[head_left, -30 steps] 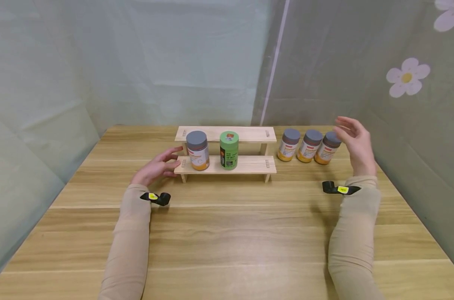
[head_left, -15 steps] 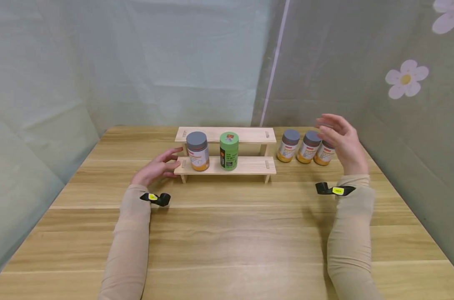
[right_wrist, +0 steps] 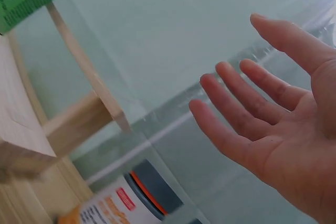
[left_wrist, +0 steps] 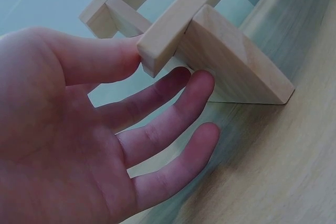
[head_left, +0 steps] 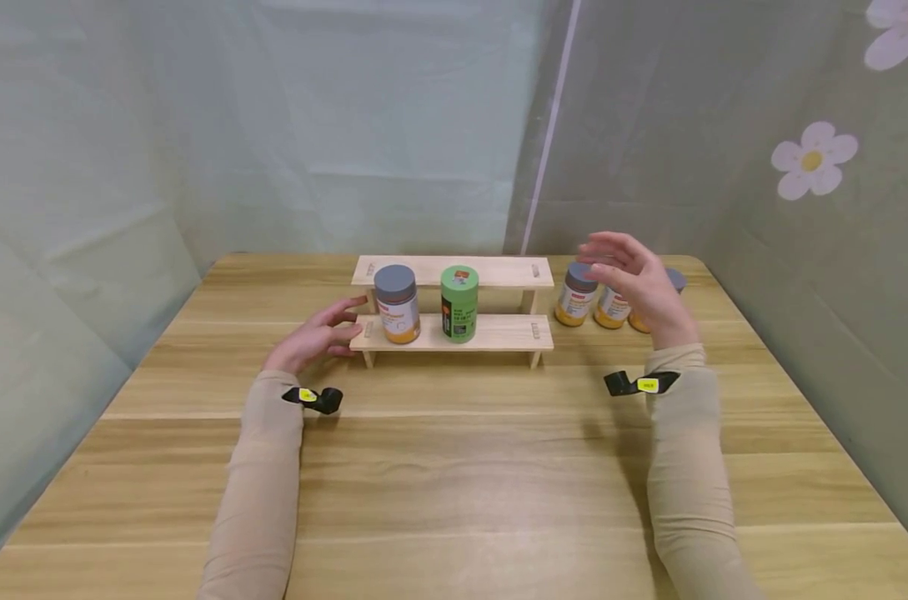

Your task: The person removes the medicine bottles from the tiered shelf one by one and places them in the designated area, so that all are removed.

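My left hand (head_left: 311,340) is at the left end of a two-tier wooden rack (head_left: 499,333); in the left wrist view the thumb (left_wrist: 113,59) touches the board's end and the other fingers are loosely bent beside the leg. On the lower tier stand a grey-lidded jar (head_left: 398,312) with white-and-orange label and a green canister (head_left: 459,312). My right hand (head_left: 641,287), fingers spread and holding nothing, hovers over the grey-lidded jars right of the rack. It partly hides the middle jar (head_left: 611,308) and right jar (head_left: 675,279); the left jar (head_left: 574,302) shows more.
The rack's upper tier (head_left: 499,271) is behind the lower one. All stands on a wood-grain table (head_left: 454,467), with a pale cloth backdrop (head_left: 393,125) behind it and a flower-printed side cloth (head_left: 814,242) to the right. Each sleeve carries a small black wrist camera (head_left: 317,398).
My right hand has moved left, from beside the rightmost jar to over the row of jars. The left hand, the rack and the jars have stayed in place.
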Demonstrator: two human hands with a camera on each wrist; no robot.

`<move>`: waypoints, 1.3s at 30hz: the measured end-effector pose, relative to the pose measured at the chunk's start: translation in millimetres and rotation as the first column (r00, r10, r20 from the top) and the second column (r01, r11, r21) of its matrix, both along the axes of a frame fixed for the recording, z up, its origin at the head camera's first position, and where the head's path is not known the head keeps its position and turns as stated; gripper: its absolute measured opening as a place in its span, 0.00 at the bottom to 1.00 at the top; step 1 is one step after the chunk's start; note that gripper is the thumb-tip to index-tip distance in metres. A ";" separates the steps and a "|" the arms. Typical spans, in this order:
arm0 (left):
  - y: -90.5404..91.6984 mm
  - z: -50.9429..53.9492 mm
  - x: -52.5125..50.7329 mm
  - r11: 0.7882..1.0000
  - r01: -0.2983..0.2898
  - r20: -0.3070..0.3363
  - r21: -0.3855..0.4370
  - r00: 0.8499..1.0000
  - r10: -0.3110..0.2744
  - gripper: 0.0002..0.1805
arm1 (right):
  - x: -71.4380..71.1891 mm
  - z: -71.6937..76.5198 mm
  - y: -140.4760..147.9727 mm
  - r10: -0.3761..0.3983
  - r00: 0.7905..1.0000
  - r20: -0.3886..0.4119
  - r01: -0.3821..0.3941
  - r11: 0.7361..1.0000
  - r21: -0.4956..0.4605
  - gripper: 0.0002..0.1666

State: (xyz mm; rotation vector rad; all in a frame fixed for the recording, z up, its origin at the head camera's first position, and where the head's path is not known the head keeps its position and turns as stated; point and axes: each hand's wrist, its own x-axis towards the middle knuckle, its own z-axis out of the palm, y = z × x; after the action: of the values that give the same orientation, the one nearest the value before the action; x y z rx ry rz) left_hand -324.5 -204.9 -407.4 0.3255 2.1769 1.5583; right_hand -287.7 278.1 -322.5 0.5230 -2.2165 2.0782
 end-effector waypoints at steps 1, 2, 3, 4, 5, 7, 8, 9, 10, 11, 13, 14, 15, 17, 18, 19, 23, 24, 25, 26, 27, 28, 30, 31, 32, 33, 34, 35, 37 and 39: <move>0.4 -0.3 0.0 1.000 0.001 0.001 0.005 1.000 -0.001 0.36 | -0.5 -0.3 -2.2 0.012 1.000 -0.003 -0.012 1.000 -0.002 0.24; 0.5 -0.6 -0.2 1.000 0.001 0.000 0.008 1.000 -0.001 0.36 | -1.0 -0.5 -4.3 0.029 1.000 -0.007 -0.029 1.000 -0.010 0.24; 0.5 -0.9 -0.3 1.000 0.001 -0.001 0.009 1.000 -0.001 0.36 | -1.5 -0.8 -6.2 0.046 0.999 -0.010 -0.046 0.999 -0.019 0.24; 0.6 -0.9 -0.1 1.000 -0.002 0.001 0.009 1.000 0.002 0.36 | -2.0 -1.2 -8.0 0.066 0.998 -0.014 -0.067 0.997 -0.031 0.24; 0.4 -1.0 -0.1 1.000 -0.003 0.001 0.008 1.000 0.003 0.36 | -2.5 -1.7 -9.7 0.085 0.996 -0.018 -0.086 0.995 -0.044 0.25; 0.0 -0.9 0.2 1.000 -0.003 0.001 0.006 1.000 0.003 0.36 | -3.3 -2.8 -12.6 0.117 0.993 -0.024 -0.118 0.991 -0.066 0.25; -0.3 -0.9 0.3 1.000 -0.004 0.001 0.004 1.000 0.004 0.35 | -3.5 -3.5 -14.0 0.130 0.991 -0.027 -0.132 0.988 -0.075 0.25; -0.4 -0.8 0.4 1.000 -0.003 0.000 0.003 1.000 0.003 0.36 | -3.8 -4.1 -15.3 0.146 0.989 -0.030 -0.148 0.985 -0.086 0.25; -0.5 -0.7 0.5 1.000 -0.003 0.001 0.004 1.000 0.003 0.36 | -4.3 -4.7 -16.6 0.164 0.986 -0.036 -0.167 0.981 -0.098 0.25; -0.6 -0.8 0.5 1.000 0.000 -0.001 0.003 1.000 0.000 0.36 | -4.7 -5.3 -17.9 0.186 0.982 -0.041 -0.189 0.976 -0.110 0.25; -0.5 -0.9 0.6 1.000 0.003 -0.001 0.003 1.000 -0.003 0.36 | -6.0 -6.4 -20.6 0.225 0.973 -0.051 -0.229 0.965 -0.124 0.25; -0.2 -0.9 0.7 1.000 0.003 -0.001 0.002 1.000 -0.003 0.36 | -6.4 -6.9 -22.1 0.238 0.970 -0.055 -0.243 0.962 -0.126 0.25; -0.2 -1.0 0.6 1.000 0.005 -0.001 0.002 1.000 -0.005 0.36 | -6.9 -7.4 -23.7 0.248 0.967 -0.054 -0.253 0.959 -0.126 0.25; 0.0 -1.4 0.6 1.000 0.006 -0.002 0.001 1.000 -0.006 0.36 | -7.4 -8.1 -27.3 0.260 0.964 -0.044 -0.264 0.957 -0.118 0.24; 0.1 -1.6 0.5 1.000 0.005 -0.001 -0.001 1.000 -0.005 0.36 | -7.5 -8.4 -29.4 0.257 0.966 -0.037 -0.259 0.960 -0.109 0.24; 0.0 -1.8 0.4 1.000 0.004 -0.001 -0.002 1.000 -0.004 0.36 | -7.4 -8.7 -31.5 0.251 0.968 -0.026 -0.252 0.962 -0.104 0.23; 0.0 -1.9 -0.3 1.000 0.004 -0.004 0.001 1.000 -0.004 0.36 | -8.0 -10.0 -41.2 0.257 0.966 0.010 -0.254 0.960 -0.119 0.21; 0.2 -1.7 -0.4 1.000 0.004 -0.002 0.001 1.000 -0.004 0.36 | -8.1 -10.6 -43.6 0.257 0.966 0.018 -0.254 0.960 -0.119 0.22; 0.2 -1.8 -0.6 1.000 0.005 -0.003 0.003 1.000 -0.005 0.36 | -8.3 -11.6 -46.2 0.260 0.965 0.021 -0.256 0.959 -0.117 0.22; 0.1 -1.7 -0.7 1.000 0.005 -0.003 0.001 1.000 -0.005 0.36 | -8.3 -12.1 -49.0 0.263 0.964 0.027 -0.259 0.959 -0.114 0.23; -0.1 -1.6 -0.7 1.000 0.006 -0.004 0.001 1.000 -0.006 0.36 | -8.4 -12.8 -51.9 0.257 0.966 0.033 -0.253 0.963 -0.097 0.24; -0.4 -1.4 -0.7 1.000 0.006 -0.005 -0.003 1.000 -0.006 0.36 | -8.4 -13.5 -54.7 0.256 0.966 0.037 -0.252 0.964 -0.086 0.25; -0.3 -0.7 -0.8 1.000 0.004 -0.007 -0.007 1.000 -0.004 0.35 | -8.5 -15.1 -60.1 0.251 0.967 0.047 -0.248 0.967 -0.064 0.28; -0.3 -0.5 -0.9 1.000 0.002 -0.008 -0.010 1.000 -0.002 0.35 | -8.4 -15.8 -62.9 0.248 0.967 0.053 -0.245 0.968 -0.053 0.29; -0.2 0.1 -0.7 1.000 0.003 -0.008 -0.013 1.000 -0.003 0.35 | -8.3 -16.1 -65.5 0.246 0.967 0.061 -0.243 0.969 -0.044 0.30; 0.0 0.5 -0.7 1.000 0.004 -0.009 -0.013 1.000 -0.004 0.35 | -8.4 -16.9 -67.9 0.245 0.967 0.066 -0.243 0.969 -0.037 0.30; 0.1 0.6 -0.8 1.000 0.005 -0.008 -0.013 1.000 -0.005 0.35 | -8.2 -17.6 -70.4 0.245 0.967 0.070 -0.243 0.969 -0.032 0.30; 0.3 0.5 -0.8 1.000 0.004 -0.006 -0.014 1.000 -0.004 0.35 | -8.0 -18.4 -72.7 0.243 0.967 0.074 -0.242 0.970 -0.020 0.30; 0.4 0.0 -0.5 1.000 0.005 -0.005 -0.020 1.000 -0.005 0.36 | -7.7 -20.5 -77.5 0.243 0.967 0.080 -0.244 0.970 -0.005 0.30; -0.1 -1.0 -0.2 1.000 0.003 -0.001 -0.023 1.000 -0.003 0.36 | -7.5 -23.3 -82.7 0.245 0.966 0.081 -0.247 0.969 0.018 0.29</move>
State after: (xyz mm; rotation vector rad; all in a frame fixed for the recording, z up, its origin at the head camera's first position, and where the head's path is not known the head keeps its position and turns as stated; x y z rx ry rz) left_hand -324.7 -204.9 -408.4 0.3226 2.1925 1.5312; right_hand -295.3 195.4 -345.8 0.7688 -2.3325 2.2213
